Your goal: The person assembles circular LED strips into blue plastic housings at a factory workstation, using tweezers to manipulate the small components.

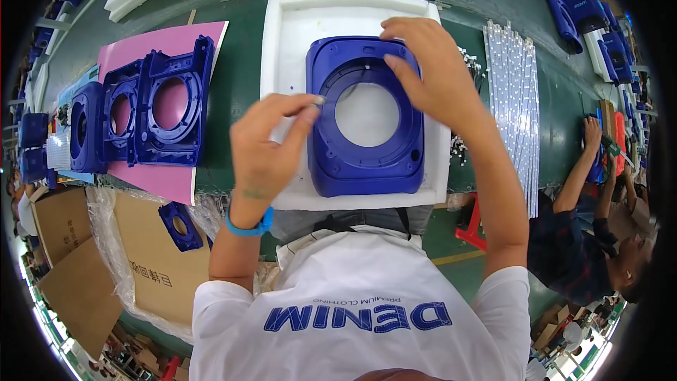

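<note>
A blue plastic housing [321,159] with a big round hole lies on a white foam tray [276,35] before me. My left hand [271,134] is at the housing's left side. Its thumb and forefinger are pinched by the ring around the hole, on a small pale piece [319,100] too tiny to name. Over the far right corner is my right hand [430,70], thumb and forefinger apart across the housing's far edge. Whether it touches the housing I cannot tell; its other fingers are partly hidden.
More blue housings [201,109] stand on a pink sheet [218,42] at left. Right of the tray lie small black-and-white parts [471,63] and a bundle of clear dotted strips [511,99]. Cardboard [141,226] is below left. A co-worker [575,240] sits at right.
</note>
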Motion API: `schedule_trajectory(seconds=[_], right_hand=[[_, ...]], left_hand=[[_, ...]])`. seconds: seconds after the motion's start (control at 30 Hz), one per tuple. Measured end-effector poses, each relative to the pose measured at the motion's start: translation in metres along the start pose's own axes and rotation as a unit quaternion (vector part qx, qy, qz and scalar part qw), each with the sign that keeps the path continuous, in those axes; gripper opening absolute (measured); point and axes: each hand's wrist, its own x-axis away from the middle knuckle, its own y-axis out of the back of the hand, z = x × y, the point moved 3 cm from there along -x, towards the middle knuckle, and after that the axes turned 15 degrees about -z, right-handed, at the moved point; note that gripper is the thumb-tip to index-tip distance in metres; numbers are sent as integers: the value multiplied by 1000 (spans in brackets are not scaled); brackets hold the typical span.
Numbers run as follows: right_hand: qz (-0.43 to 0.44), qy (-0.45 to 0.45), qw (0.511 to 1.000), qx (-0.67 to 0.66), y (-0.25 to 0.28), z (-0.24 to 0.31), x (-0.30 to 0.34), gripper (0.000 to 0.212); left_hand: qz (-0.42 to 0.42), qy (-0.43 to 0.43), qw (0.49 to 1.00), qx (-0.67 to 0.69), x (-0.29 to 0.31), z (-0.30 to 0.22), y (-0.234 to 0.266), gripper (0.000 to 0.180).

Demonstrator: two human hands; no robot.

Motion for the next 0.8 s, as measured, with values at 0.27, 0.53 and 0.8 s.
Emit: schedule_trajectory(seconds=[0.27, 0.53, 0.8], right_hand=[[427, -305, 846, -95, -82, -28, -48, 93], [396, -371, 810, -222, -80, -47, -37, 98], [47, -356, 909, -212, -83, -50, -26, 66]], left_hand=[[80, -93, 987, -105, -26, -2, -24, 9], [181, -195, 955, -129, -43, 3, -45, 13], [158, -209, 957, -124, -43, 3, -45, 19]])
